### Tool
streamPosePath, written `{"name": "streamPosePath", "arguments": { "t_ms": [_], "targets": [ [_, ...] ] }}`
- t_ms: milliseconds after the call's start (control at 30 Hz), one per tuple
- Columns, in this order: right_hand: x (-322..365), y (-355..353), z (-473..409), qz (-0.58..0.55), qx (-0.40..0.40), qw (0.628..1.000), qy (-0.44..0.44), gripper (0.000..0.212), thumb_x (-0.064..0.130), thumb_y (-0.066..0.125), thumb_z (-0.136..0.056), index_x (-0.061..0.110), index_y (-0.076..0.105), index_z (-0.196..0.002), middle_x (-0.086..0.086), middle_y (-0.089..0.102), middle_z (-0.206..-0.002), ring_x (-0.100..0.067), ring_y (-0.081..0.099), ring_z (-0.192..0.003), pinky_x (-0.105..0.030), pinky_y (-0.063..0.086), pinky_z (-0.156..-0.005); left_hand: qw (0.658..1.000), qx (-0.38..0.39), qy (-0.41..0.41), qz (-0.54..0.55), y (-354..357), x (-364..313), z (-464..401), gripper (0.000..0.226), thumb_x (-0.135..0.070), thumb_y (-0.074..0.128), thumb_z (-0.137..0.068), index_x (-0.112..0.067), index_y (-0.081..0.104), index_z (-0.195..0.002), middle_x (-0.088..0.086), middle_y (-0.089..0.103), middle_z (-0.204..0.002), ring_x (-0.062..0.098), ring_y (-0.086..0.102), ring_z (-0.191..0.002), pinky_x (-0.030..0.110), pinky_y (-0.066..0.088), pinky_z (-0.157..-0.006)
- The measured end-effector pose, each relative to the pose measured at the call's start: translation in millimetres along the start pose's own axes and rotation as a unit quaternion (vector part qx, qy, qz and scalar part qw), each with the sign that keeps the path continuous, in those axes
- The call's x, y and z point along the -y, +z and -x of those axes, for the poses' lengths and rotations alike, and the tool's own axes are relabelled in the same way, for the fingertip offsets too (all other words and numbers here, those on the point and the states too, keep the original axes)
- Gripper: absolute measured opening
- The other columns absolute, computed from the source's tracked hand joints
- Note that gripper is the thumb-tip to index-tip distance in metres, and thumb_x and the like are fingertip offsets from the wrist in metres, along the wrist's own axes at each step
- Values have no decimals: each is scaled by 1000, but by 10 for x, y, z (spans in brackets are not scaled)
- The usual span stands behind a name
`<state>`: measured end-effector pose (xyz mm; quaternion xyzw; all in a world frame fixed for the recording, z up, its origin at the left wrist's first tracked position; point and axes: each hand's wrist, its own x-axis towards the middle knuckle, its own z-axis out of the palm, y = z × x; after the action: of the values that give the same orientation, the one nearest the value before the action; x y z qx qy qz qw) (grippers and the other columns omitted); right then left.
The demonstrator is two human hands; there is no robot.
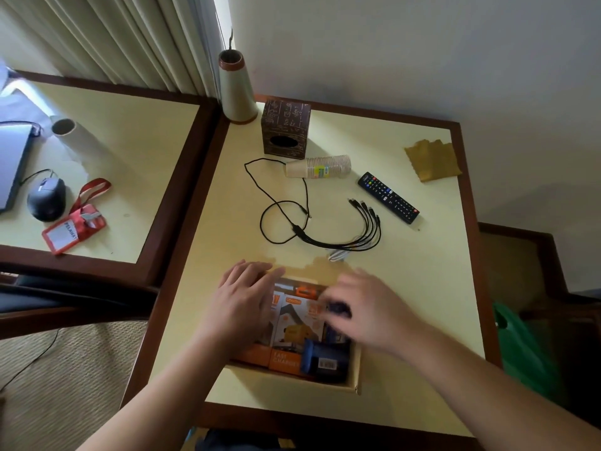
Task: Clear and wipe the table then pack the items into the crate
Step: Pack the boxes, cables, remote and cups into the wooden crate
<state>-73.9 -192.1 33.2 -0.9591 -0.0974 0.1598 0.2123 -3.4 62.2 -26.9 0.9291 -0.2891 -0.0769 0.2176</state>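
The shallow brown cardboard crate (356, 382) sits at the table's near edge, packed with orange charger boxes (294, 323); these look light, stiff and best taken by their edges. Over the crate, the left hand (242, 301) rests flat, fingers extended together; the blurred right hand (367, 307) seems to pinch something dark, though I cannot tell.

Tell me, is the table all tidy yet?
Not yet. Some boxes already sit in the crate, and both hands, left hand and right hand, are over them. The remote, cups, cable, tissue box and cloth are still out. No wiping shows.
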Motion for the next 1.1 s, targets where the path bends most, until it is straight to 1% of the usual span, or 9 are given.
{"name": "streamPosePath", "arguments": {
  "t_ms": [67, 233, 467, 600, 667, 767, 867, 1000, 1100],
  "targets": [
    [-237, -138, -215, -24, -36, 998, 55, 27, 45, 52, -100, 32, 70, -116, 18, 59, -98, -4, 52, -93, -23, 43, -85, 1000, -3, 4, -5, -3, -5, -1, 43, -38, 38, -105, -27, 60, -141, 0, 61, -139, 23, 50, -135, 47, 30, -123],
    [-840, -55, -647, 63, 45, 991, 112, 30, 33, 51, -103, 39, 67, -128, 11, 59, -104, -11, 57, -85, -31, 46, -68, 1000, -10, 16, -8, -8, -9, 10, 41, -36, 40, -106, -26, 60, -140, 1, 62, -138, 23, 50, -134, 41, 24, -123],
    [-1008, 176, -774, 167, -38, 985, 8, 31, 35, 57, -99, 30, 69, -127, 5, 46, -94, -17, 48, -81, -28, 30, -58, 1000, -1, 15, -19, -21, -16, 11, 42, -37, 42, -106, -26, 58, -143, 2, 61, -139, 24, 50, -136, 48, 31, -122],
    [-1031, 209, -753, 230, -59, 970, -46, 20, 36, 61, -97, 21, 72, -106, 0, 52, -94, -16, 41, -78, -28, 28, -56, 1000, 4, 14, -21, -27, -24, 16, 43, -38, 42, -105, -26, 58, -143, 2, 61, -139, 25, 50, -136, 50, 33, -121],
    [-1007, 211, -746, 173, -72, 982, -22, 19, 37, 65, -96, 24, 76, -103, 5, 50, -94, -15, 45, -84, -30, 39, -60, 1000, 4, 12, -19, -31, -29, 17, 43, -38, 41, -105, -26, 58, -143, 2, 61, -139, 24, 50, -136, 49, 32, -122],
    [-867, 120, -667, -38, -103, 991, 76, 26, 44, 64, -97, 27, 76, -113, 14, 56, -99, -8, 50, -93, -28, 46, -76, 1000, 9, 5, -15, -44, -45, 15, 46, -41, 40, -104, -27, 58, -143, 0, 60, -140, 23, 48, -137, 45, 27, -123],
    [-629, -50, -382, -202, -182, 947, 169, 19, 42, 66, -97, 33, 75, -111, 17, 69, -100, 3, 60, -82, -19, 44, -69, 1000, 20, 3, -6, -56, -41, 11, 50, -45, 37, -101, -27, 58, -143, 1, 60, -141, 23, 47, -137, 43, 24, -123],
    [-241, -274, 96, -329, -281, 876, 215, 16, 39, 67, -97, 32, 76, -108, 12, 77, -91, -6, 71, -87, -36, 60, -82, 1000, 22, 10, 6, -53, -18, 15, 50, -44, 36, -101, -25, 58, -143, 2, 61, -139, 25, 49, -136, 47, 27, -123],
    [63, -315, 348, -344, -281, 864, 238, 17, 40, 66, -97, 29, 77, -105, 11, 76, -83, -10, 72, -78, -43, 62, -76, 1000, 16, 12, 10, -53, -21, 8, 50, -42, 38, -99, -23, 60, -140, 3, 63, -136, 26, 52, -132, 50, 31, -121]
  ]
}}
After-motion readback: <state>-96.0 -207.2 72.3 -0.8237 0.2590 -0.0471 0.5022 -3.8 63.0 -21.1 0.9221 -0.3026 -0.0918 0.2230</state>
